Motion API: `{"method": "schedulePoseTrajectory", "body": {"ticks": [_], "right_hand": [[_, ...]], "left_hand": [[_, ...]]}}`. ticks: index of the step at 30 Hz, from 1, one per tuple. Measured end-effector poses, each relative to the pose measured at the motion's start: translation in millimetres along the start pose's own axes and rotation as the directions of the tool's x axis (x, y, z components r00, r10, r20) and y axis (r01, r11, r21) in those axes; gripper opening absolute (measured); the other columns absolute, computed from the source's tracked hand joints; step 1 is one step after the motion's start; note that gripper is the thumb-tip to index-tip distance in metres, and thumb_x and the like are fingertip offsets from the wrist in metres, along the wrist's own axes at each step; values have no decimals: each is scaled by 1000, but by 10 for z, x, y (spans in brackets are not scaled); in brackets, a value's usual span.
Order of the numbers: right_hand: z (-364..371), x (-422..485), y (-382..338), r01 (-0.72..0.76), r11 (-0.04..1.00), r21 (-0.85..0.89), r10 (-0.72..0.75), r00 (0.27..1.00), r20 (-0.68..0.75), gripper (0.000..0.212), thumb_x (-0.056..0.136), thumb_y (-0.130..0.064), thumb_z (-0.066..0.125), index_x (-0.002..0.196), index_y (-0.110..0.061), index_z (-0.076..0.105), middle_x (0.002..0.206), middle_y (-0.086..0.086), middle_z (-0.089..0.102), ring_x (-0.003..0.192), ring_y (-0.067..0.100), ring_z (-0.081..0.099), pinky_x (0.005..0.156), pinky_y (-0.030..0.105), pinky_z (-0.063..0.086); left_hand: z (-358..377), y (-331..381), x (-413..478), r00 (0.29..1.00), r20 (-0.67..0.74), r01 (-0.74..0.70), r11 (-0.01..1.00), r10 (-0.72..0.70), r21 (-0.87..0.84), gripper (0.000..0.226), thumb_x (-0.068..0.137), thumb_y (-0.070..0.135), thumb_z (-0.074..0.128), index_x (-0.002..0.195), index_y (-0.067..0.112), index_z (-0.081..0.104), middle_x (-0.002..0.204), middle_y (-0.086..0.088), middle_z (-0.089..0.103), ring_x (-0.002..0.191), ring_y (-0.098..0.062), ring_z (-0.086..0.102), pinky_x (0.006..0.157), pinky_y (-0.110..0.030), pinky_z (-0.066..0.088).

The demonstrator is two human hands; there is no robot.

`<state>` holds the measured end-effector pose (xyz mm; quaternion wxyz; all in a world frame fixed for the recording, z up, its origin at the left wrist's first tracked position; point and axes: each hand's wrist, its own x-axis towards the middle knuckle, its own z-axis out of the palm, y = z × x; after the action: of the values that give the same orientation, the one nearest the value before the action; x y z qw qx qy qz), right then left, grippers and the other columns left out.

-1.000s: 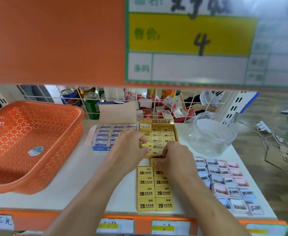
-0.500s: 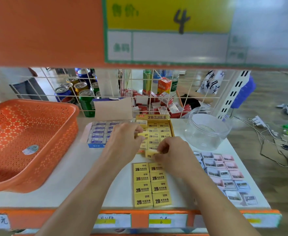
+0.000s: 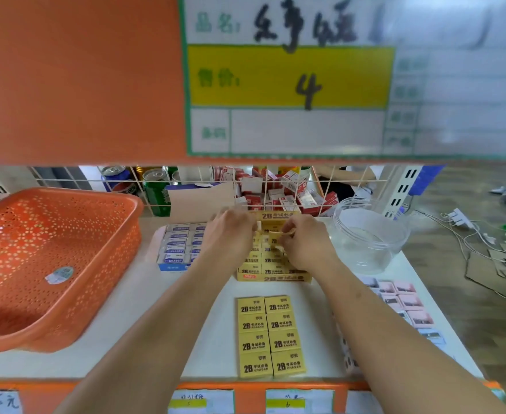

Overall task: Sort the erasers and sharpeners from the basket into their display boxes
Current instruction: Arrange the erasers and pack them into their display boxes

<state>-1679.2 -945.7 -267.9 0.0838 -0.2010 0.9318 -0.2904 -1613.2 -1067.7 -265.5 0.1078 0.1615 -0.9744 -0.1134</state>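
Both hands reach over the yellow 2B eraser display box (image 3: 274, 277) at the back of the white shelf. My right hand (image 3: 305, 243) pinches a yellow eraser (image 3: 275, 236) above the box's far rows. My left hand (image 3: 230, 234) hovers with curled fingers over the box's left side; whether it touches the erasers is hidden. Several yellow 2B erasers (image 3: 271, 336) lie in two columns near the shelf's front edge. A blue display box of white erasers (image 3: 175, 249) sits left of the yellow one. Pink and white sharpeners (image 3: 404, 306) lie at the right.
An orange perforated basket (image 3: 66, 264) fills the shelf's left, holding only a sticker. A clear plastic jar (image 3: 368, 237) stands at the back right. A wire grid (image 3: 186, 180) with cans and red boxes behind it closes the back. An orange shelf with a price sign (image 3: 287, 76) hangs overhead.
My right hand has lifted a yellow eraser from near the box's front and carried it toward the box's far rows. My left hand moved back along with it.
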Motion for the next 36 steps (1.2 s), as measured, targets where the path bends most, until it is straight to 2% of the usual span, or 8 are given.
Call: {"method": "schedulePoseTrajectory", "body": {"ticks": [4, 7, 10, 13, 16, 23, 32, 36], "right_hand": [[21, 87, 14, -19, 998, 62, 21, 999, -29, 16, 91, -10, 56, 104, -13, 64, 97, 1, 59, 79, 14, 53, 64, 21, 44], [31, 138, 9, 3, 998, 56, -2, 1000, -9, 18, 89, -6, 55, 103, -9, 66, 86, -3, 54, 73, 11, 51, 51, 14, 35], [48, 181, 3, 29, 999, 30, -29, 999, -19, 17, 89, -6, 55, 102, -10, 66, 87, -3, 54, 78, 13, 52, 53, 14, 34], [61, 219, -7, 64, 998, 18, -63, 997, -51, 13, 88, -5, 56, 97, -10, 65, 83, -2, 56, 79, 15, 54, 56, 17, 35], [68, 274, -43, 102, 995, 12, -101, 992, -73, 10, 87, -3, 58, 93, -7, 65, 80, 0, 56, 77, 16, 54, 65, 21, 38], [112, 354, -8, 126, 992, 0, -125, 989, -78, 3, 87, -7, 62, 86, -11, 62, 83, 1, 59, 75, 14, 54, 53, 13, 34], [55, 318, 19, 141, 990, -6, -141, 989, -37, 13, 85, -4, 57, 93, -9, 66, 86, 1, 59, 79, 15, 54, 64, 19, 37], [35, 305, 17, 139, 990, -7, -139, 990, -22, 14, 86, -3, 57, 96, -8, 66, 92, 3, 62, 81, 14, 53, 68, 20, 38]], "left_hand": [[-28, -141, 1, 999, 39, 2, 1000, -2, 20, 22, 93, 32, 58, 106, 19, 71, 109, -1, 55, 99, -14, 42, 77, -27, 31], [-33, -182, 32, 993, 122, -9, 1000, 6, 23, 30, 91, 29, 62, 120, 21, 65, 119, -1, 58, 112, -19, 43, 85, -31, 35], [-37, -182, 76, 995, 104, 10, 1000, -8, -18, 31, 90, 23, 64, 121, 20, 65, 121, -2, 61, 119, -21, 43, 90, -32, 37], [-45, -147, 92, 997, 78, 23, 1000, -22, -12, 26, 88, 21, 65, 115, 21, 66, 118, 0, 62, 115, -18, 45, 82, -30, 31], [-53, -125, 133, 996, 72, 60, 998, -58, -30, 21, 84, 15, 68, 104, 21, 68, 114, 0, 59, 95, -16, 50, 77, -27, 35], [61, -37, 209, 989, 135, 69, 994, -56, -89, 12, 86, 10, 68, 97, 12, 70, 97, -2, 65, 77, -14, 60, 67, -23, 49], [24, -95, 158, 995, 96, 28, 988, -13, -154, 22, 88, 10, 65, 106, 20, 72, 109, 1, 70, 89, -18, 65, 82, -34, 55], [65, -60, 154, 995, 74, 76, 992, -69, -105, 18, 86, 12, 67, 103, 19, 65, 108, 1, 62, 89, -17, 59, 73, -29, 49]]}}
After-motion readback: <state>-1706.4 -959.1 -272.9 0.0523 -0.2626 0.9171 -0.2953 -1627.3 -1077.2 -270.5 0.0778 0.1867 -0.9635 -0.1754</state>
